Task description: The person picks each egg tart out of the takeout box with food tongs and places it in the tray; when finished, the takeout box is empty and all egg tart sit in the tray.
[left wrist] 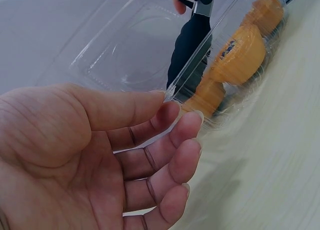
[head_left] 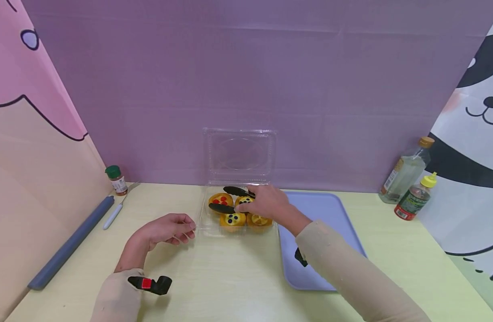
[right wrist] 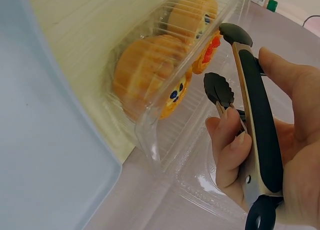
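Note:
A clear plastic clamshell box (head_left: 209, 222) stands with its lid (head_left: 241, 156) raised behind it. Inside sit several tarts: one with red topping (head_left: 218, 199), two with dark berries, such as the near tart (head_left: 232, 220), and one pale-topped tart (head_left: 259, 220). My left hand (head_left: 166, 229) pinches the box's near left corner between thumb and forefinger, the other fingers loosely curled. My right hand (head_left: 269, 204) grips black-and-metal tongs (right wrist: 262, 125) above the box. The tongs' black tips (head_left: 222, 208) are spread around the red-topped tart; whether they touch it is unclear.
Right of the box lies a light blue tray (head_left: 310, 268). A tall glass bottle (head_left: 405, 172) and a yellow-capped bottle (head_left: 415, 199) stand at the right. At left are a green-capped jar (head_left: 118, 182), a white-handled fork (head_left: 113, 217) and a long grey-blue roll (head_left: 73, 243).

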Demonstrator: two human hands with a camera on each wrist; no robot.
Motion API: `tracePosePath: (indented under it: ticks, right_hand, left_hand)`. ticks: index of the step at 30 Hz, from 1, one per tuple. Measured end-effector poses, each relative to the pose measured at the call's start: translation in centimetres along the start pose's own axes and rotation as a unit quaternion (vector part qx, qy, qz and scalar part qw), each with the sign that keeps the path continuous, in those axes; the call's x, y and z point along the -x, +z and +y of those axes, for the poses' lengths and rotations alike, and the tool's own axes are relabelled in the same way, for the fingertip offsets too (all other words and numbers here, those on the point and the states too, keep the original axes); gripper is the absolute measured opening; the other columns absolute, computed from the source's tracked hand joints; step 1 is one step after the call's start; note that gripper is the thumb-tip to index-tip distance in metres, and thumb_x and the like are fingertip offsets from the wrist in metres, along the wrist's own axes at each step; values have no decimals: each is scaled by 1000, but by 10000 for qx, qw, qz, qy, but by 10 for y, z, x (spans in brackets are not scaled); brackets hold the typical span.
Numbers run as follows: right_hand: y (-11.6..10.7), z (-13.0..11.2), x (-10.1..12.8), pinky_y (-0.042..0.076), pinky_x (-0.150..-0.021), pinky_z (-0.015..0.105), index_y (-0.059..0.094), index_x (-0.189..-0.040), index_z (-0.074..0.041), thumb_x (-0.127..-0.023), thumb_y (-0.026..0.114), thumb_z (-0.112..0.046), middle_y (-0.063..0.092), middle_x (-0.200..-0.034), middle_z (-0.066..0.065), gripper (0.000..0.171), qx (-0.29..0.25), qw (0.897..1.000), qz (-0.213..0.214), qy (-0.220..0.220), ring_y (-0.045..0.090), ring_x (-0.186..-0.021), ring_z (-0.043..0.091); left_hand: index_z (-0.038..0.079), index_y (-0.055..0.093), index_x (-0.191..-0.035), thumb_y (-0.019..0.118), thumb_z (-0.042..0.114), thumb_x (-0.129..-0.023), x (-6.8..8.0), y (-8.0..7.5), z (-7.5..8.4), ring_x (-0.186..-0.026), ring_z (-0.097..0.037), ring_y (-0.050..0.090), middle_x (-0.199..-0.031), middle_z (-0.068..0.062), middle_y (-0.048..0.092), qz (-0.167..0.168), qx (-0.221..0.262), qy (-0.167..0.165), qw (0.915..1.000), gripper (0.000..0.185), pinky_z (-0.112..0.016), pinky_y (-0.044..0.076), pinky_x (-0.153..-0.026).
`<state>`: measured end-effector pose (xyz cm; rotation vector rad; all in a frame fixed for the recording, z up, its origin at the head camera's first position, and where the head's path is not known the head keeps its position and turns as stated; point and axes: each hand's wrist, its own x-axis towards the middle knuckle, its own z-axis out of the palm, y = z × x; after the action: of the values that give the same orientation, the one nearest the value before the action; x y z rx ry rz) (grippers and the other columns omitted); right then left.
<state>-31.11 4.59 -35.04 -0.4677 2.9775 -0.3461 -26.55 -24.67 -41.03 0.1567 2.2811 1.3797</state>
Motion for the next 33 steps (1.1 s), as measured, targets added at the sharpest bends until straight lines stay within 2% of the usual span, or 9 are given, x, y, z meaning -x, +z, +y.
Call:
tracePosePath:
  ticks: [2, 6, 11, 14, 17, 21, 28, 30, 33]
  right_hand:
    - [0, 0, -1, 29, -47, 29, 44, -152, -24, -83, 67, -68, 70, -127, 5, 85, -63, 10000, -49, 26, 41, -52, 14]
    - [-1, -1, -2, 25, -46, 28, 44, -152, -22, -83, 68, -68, 74, -106, 5, 86, -96, 9999, -110, 65, 25, -46, 10]
    - [-2, -2, -2, 32, -47, 28, 44, -152, -21, -82, 69, -67, 62, -140, 7, 87, -141, 9995, -221, 203, 46, -55, 12]
    - [-2, -3, -1, 43, -54, 30, 44, -152, -21, -82, 69, -67, 56, -147, 5, 87, -174, 9992, -246, 267, 65, -83, 19]
    - [-1, -4, -2, 52, -68, 35, 51, -147, -20, -81, 69, -68, 58, -145, 4, 84, -154, 9994, -197, 242, 65, -110, 26]
    - [3, -8, -4, 52, -68, 36, 62, -129, -15, -80, 70, -68, 67, -129, 4, 73, -135, 9995, -165, 214, 64, -106, 27]
    - [4, -15, -5, 43, -58, 31, 66, -111, -13, -79, 72, -67, 70, -104, 2, 63, -90, 9994, -107, 322, 62, -86, 22]
    - [3, -16, -6, 43, -57, 30, 66, -110, -13, -79, 72, -67, 69, -99, 2, 62, -83, 9994, -115, 326, 60, -81, 21]
    - [1, -17, -6, 50, -64, 32, 65, -120, -12, -80, 71, -67, 71, -111, 2, 68, -46, 9992, -182, 358, 63, -90, 22]
  left_hand:
    - [-2, 58, -116, 55, 23, -103, 0, 0, -1, -90, -21, 65, -99, -6, 68, 8, -30, 27, 10000, 29, -35, 51, -79]
    - [-2, 58, -115, 55, 24, -103, -1, -1, -1, -90, -21, 65, -99, -6, 68, 28, -46, 54, 10000, 29, -35, 51, -79]
    - [-2, 58, -115, 55, 24, -103, 0, 0, 0, -91, -22, 65, -98, -6, 68, 4, 4, 57, 10000, 29, -35, 50, -79]
    - [-3, 58, -114, 55, 23, -103, 1, 0, 0, -90, -22, 65, -98, -7, 68, -15, 25, 75, 10000, 29, -35, 50, -79]
    - [-3, 58, -114, 55, 23, -103, 1, 0, 0, -90, -23, 65, -99, -7, 68, -1, 15, 80, 10000, 29, -35, 50, -78]
    - [-3, 58, -114, 55, 24, -103, 1, 0, 0, -90, -22, 65, -99, -7, 68, 6, -10, 55, 10000, 29, -36, 50, -78]
    - [-2, 58, -115, 55, 24, -103, 2, 0, 1, -90, -22, 65, -100, -8, 68, 12, -20, 66, 10000, 29, -35, 50, -79]
    - [-2, 58, -115, 55, 24, -103, 1, 1, 1, -90, -22, 64, -100, -8, 68, 24, -26, 52, 10000, 29, -35, 50, -79]
    - [-2, 58, -115, 55, 24, -103, 1, 1, 1, -90, -22, 64, -100, -8, 68, 37, -39, 27, 10000, 29, -36, 50, -79]
